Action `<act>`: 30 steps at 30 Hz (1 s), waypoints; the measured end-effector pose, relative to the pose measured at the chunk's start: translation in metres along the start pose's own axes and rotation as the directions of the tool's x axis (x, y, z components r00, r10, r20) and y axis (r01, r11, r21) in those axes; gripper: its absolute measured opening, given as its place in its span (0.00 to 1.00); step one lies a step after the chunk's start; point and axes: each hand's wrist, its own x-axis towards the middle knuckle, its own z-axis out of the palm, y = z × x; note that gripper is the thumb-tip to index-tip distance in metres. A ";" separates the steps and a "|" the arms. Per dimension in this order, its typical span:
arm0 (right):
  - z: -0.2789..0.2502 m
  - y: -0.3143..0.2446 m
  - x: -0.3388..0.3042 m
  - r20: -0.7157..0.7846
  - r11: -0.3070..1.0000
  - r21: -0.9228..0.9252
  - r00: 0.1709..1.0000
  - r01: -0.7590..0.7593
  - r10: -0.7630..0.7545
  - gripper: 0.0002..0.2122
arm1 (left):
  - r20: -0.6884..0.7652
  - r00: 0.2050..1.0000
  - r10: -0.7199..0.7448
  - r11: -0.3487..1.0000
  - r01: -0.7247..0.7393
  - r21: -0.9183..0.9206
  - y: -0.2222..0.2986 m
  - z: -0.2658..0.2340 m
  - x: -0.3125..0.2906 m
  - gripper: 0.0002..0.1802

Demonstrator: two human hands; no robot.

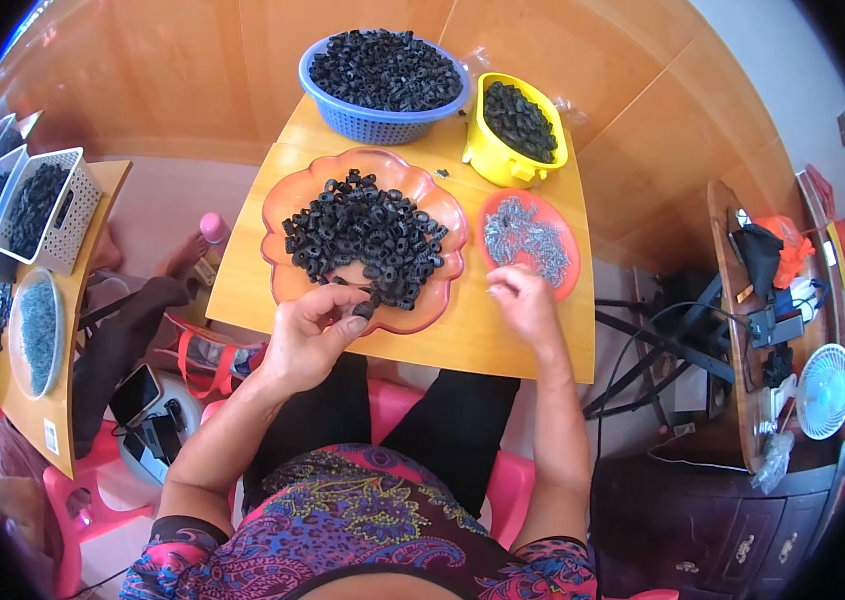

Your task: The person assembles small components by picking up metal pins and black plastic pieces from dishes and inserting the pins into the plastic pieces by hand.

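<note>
My left hand (315,338) is at the near rim of a scalloped orange tray (284,287), pinching a small black plastic part (364,311) between thumb and fingers. Heaped in that tray are many similar black plastic pieces (363,225). My right hand (525,302) is over the near left edge of a small coral plate (565,284). Its thumb and fingertips are pressed together, and whatever they may hold is too small to make out. Spread on the plate are many thin, silvery metal pieces (531,238).
At the table's (243,235) far side stand a blue basket (380,127) heaped with black parts and a yellow basket (499,161) of dark pieces. Leftward, another person sits by a second table (93,235). A small fan (826,391) stands by a side table at right.
</note>
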 end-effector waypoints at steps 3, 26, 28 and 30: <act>0.023 0.004 -0.012 0.040 0.992 0.000 0.991 -0.125 0.125 0.09 | 0.007 0.999 0.040 0.998 -0.040 0.039 0.001 0.002 0.000 0.12; 0.060 0.004 -0.001 0.020 0.900 -0.434 1.000 0.026 -0.019 0.07 | 0.025 0.999 0.042 0.998 -0.043 0.052 -0.003 -0.004 0.000 0.11; 0.061 0.005 -0.004 -0.002 0.887 -0.451 0.994 0.097 -0.110 0.06 | 0.049 0.999 0.002 1.000 -0.002 0.001 -0.001 -0.005 0.000 0.11; 0.061 0.005 -0.007 -0.021 0.820 -0.552 0.981 0.150 -0.194 0.06 | 0.046 0.999 -0.002 1.000 0.003 -0.017 0.001 -0.005 0.000 0.12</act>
